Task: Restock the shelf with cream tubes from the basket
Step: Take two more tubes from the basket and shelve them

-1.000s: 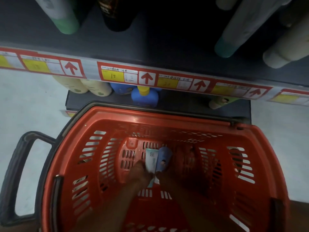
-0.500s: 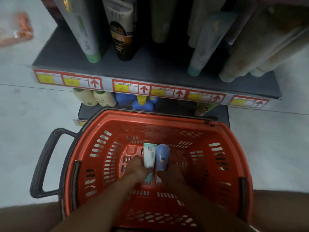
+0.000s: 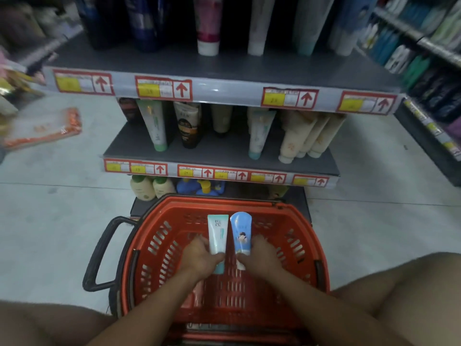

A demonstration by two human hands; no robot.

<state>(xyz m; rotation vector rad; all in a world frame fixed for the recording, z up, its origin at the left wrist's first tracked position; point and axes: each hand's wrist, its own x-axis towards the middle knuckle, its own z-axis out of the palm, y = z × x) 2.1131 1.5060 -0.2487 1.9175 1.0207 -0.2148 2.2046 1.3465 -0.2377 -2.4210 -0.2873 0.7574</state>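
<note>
A shop aisle with grey shelves, and two tubes held above the red basket.

The pale floor and the grey shelf (image 3: 219,152) filled the middle of the frame, tubes standing cap-down along it; the red basket (image 3: 149,236) sat low in the centre. The left hand (image 3: 199,255) gripped a mint tube (image 3: 217,233) near its cap end, fingers curled round it, and the right hand (image 3: 262,255) held a blue tube (image 3: 241,231) the same way, the two tubes side by side and nearly touching above the basket. To my eye the next job was the lift to the shelf. It would go best one tube at a time, each set cap-down into a gap in the middle row so it leaned back like its neighbours without toppling them.
</note>
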